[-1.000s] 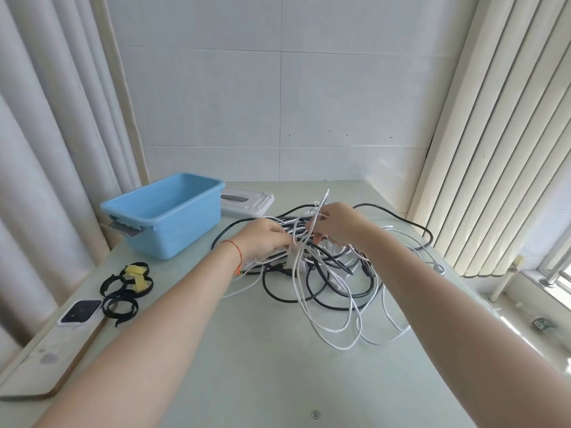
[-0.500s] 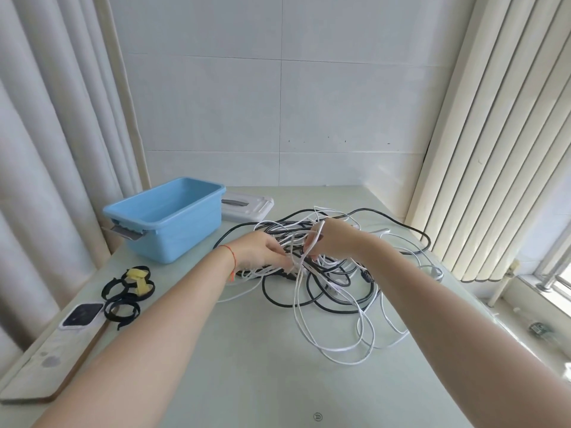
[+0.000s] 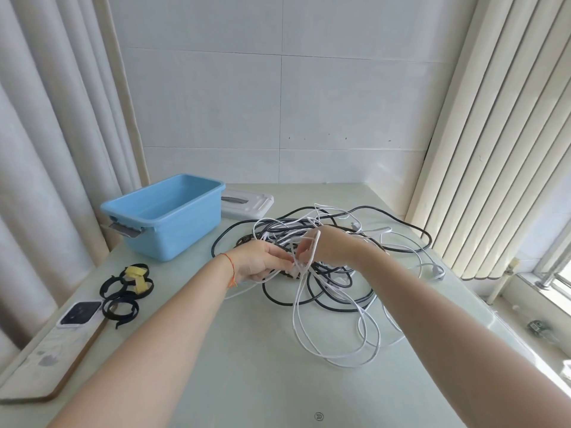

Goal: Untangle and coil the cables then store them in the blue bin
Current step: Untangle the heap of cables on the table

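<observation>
A tangle of black cables [image 3: 327,299] and white cables [image 3: 336,350] lies in the middle of the pale green table [image 3: 216,366]. My left hand [image 3: 262,262] pinches white strands at the near left of the heap. My right hand [image 3: 327,245] is just right of it, and its fingers pinch a white loop that hangs down toward the table. The two hands almost touch. The open blue bin [image 3: 167,216] stands at the back left, about a hand's length from the heap.
A white lid [image 3: 247,203] with a grey handle lies behind the bin. Black strap rings with yellow tabs [image 3: 128,290] and a small white device [image 3: 78,313] on a wooden board sit at the left edge. Curtains hang left, vertical blinds right.
Both hands have sunk a little toward the heap, and the raised white loop has dropped from above my right hand. The hands have drawn closer together.
</observation>
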A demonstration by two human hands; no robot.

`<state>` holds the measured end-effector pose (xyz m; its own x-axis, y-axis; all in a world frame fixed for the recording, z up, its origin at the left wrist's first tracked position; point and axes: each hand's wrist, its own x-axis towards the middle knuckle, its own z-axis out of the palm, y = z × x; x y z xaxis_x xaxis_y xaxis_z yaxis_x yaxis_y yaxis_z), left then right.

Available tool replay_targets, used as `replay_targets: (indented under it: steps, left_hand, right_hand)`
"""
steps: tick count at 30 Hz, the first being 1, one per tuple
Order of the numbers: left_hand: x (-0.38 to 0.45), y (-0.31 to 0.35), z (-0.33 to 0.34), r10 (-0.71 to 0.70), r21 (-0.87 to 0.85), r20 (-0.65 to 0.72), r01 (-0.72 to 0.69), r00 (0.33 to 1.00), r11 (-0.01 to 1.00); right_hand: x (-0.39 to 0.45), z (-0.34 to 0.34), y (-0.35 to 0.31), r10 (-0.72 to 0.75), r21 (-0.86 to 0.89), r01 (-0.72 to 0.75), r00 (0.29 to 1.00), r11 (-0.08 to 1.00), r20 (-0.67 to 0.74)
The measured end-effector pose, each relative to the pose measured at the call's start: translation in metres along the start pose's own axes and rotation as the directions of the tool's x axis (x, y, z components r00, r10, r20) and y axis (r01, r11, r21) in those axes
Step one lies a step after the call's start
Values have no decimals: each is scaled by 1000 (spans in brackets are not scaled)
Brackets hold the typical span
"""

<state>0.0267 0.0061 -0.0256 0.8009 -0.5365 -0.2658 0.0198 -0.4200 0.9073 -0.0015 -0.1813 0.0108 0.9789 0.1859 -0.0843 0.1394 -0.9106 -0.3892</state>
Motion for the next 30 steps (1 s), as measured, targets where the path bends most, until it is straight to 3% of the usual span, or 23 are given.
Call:
replay_targets:
  steps: [3, 8, 12, 14, 17, 21, 23, 25, 27, 30]
  left_hand:
    - [4, -4, 3, -23, -52, -3, 23, 1000, 998]
    - [0, 0, 4, -71, 188, 68, 57, 995, 980]
    - [1, -1, 1, -23, 160, 53, 14, 998, 987]
    - [1, -4, -1, 6, 81, 39, -9, 999, 997]
    - [2, -12, -5, 21, -186, -36, -27, 999, 982]
    - [4, -27, -8, -8, -521, -132, -63, 991, 851]
    - [4, -34, -8, -40, -590, -172, -70, 984, 804]
    - [3, -39, -8, -54, -475, -214, -55, 975, 878]
    - [-1, -36, -11, -25, -207, -199, -17, 980, 978]
    - [-8, -14, -15, -57, 167, -8, 58, 998, 984]
  right_hand:
    - [1, 7, -3, -65, -108, 65, 998, 992, 3]
    - [-2, 7, -10, -138, -220, 131, 990, 967, -17]
    - [-4, 5, -12, -138, -252, 136, 990, 958, 8]
    - [-6, 5, -12, -138, -251, 140, 990, 958, 25]
    - [-5, 4, -8, -95, -194, 90, 995, 977, -12]
    - [-5, 4, -5, -67, -117, 68, 998, 991, 14]
    - [-5, 4, -3, -65, -110, 71, 996, 991, 54]
    - [-8, 1, -3, -72, 11, 71, 994, 997, 87]
    - [-10, -7, -2, -70, 313, 39, 994, 949, 88]
    - [-15, -24, -5, -87, 647, 62, 996, 760, 6]
